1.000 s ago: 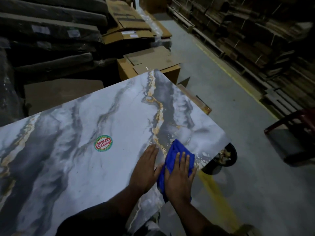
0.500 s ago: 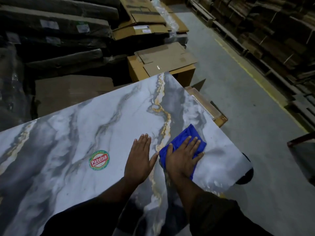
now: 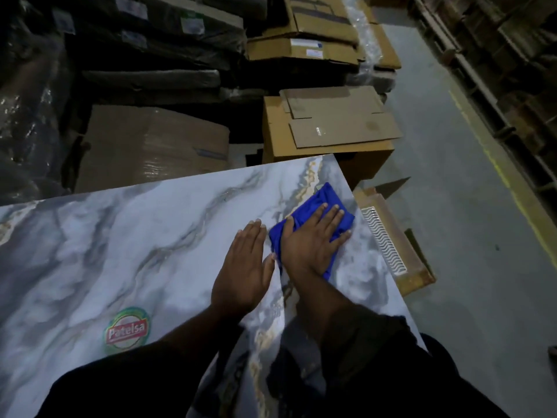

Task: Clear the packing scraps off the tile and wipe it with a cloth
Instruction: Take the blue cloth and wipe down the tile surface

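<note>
Since no scraps show on the marble-look tile, wiping is the step in hand: left hand rests flat, right hand presses the blue cloth near the far right corner. Next, sweep leftward toward the Patelsa sticker.

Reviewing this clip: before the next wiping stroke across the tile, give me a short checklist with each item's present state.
1. Cloth under the wiping hand: ok. The right hand presses flat on the blue cloth.
2. Tile steadied: ok. The left hand lies flat on the marble tile beside the cloth.
3. Packing scraps off the tile: ok on the part in view; the near edge is hidden by the sleeves.
4. Room to stroke: not ok toward the right; the cloth sits at the tile's far right edge, so the stroke should go left.
5. Sticker in the path: not ok; it remains on the tile.
6. Surface clean: cannot tell in this dim light.
</note>
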